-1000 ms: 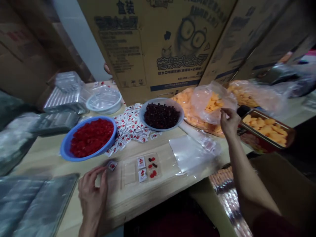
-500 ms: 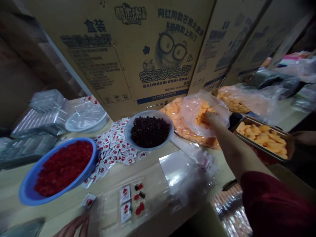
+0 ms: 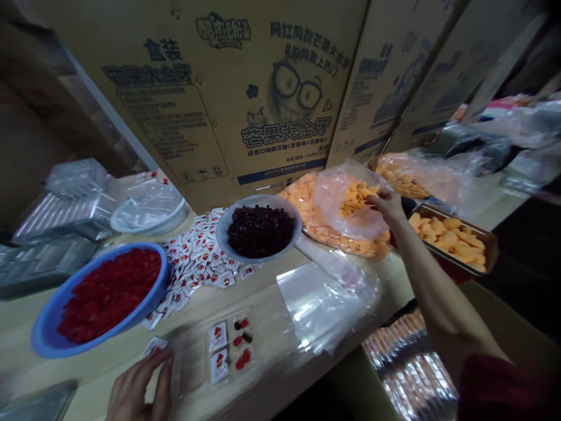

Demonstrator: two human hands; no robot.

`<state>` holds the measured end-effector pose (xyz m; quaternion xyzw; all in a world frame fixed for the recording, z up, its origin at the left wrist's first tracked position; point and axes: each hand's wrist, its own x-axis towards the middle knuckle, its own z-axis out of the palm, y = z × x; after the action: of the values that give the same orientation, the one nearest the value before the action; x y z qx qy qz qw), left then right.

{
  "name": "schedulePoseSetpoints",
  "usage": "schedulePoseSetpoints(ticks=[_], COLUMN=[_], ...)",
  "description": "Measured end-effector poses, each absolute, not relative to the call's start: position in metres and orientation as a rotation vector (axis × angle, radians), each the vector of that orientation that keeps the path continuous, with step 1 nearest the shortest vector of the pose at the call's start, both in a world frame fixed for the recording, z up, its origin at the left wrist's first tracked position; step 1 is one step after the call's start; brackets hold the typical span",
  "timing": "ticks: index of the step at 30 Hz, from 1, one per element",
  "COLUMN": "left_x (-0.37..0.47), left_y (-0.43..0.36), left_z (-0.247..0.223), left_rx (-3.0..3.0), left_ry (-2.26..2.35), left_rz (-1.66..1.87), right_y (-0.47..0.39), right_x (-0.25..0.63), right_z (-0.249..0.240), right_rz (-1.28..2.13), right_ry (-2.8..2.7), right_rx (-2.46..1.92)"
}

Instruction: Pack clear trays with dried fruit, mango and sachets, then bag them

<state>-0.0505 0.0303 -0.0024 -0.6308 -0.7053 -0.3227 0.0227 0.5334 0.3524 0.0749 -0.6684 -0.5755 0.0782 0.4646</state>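
My right hand (image 3: 388,204) is at the open mouth of a clear bag of orange pieces (image 3: 307,202), its fingers pinched at the edge of the pile; what they hold is too small to name. At the bottom left, my left hand (image 3: 142,389) rests with fingers apart beside a clear plastic tray (image 3: 193,374). Two white sachets with red print (image 3: 218,337) lie in the tray's middle, and red and dark pieces (image 3: 242,340) fill small hollows on its right. A single sachet (image 3: 155,345) lies by my left fingertips.
A blue basin of red pieces (image 3: 39,336), a pile of sachets (image 3: 197,251) and a bowl of dark pieces (image 3: 223,237) stand behind the tray. Clear film bags (image 3: 319,298) lie right. An orange-filled tin (image 3: 491,248) and large cartons (image 3: 280,105) stand beyond.
My right hand has drawn back from inside the bag to its edge, and its fingers now show. My left hand shows more fully beside the tray. The person's hand at the far right has left view.
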Motion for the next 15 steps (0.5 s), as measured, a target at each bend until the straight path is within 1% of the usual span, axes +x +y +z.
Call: schedulePoseSetpoints(ticks=[2,4,8,12,15], left_x=[-0.025,0.006,0.053,0.045,0.012], left_y=[0.039,0.045,0.052,0.044,0.027], left_z=[0.01,0.026,0.051,0.05,0.034], left_rx=[-1.976,-2.004,-2.146,-2.254,-2.014], left_ry=[-2.194,-2.222,-2.319,-2.42,-2.591], left_rz=[-1.152,-1.351,-1.742,-1.847,-1.92], right_y=[0.32,0.28,0.191,0.121,0.102], right_x=[0.511,0.47,0.349,0.235,0.185], right_z=[0.082,0.08,0.049,0.009,-0.012], right_rz=[0.436,0.754,1.307,1.82,2.027], right_ry=[-1.353,-1.317,-1.469,-1.45,-1.44], right_rx=[-1.553,-1.389,-1.184,-0.954,-0.888])
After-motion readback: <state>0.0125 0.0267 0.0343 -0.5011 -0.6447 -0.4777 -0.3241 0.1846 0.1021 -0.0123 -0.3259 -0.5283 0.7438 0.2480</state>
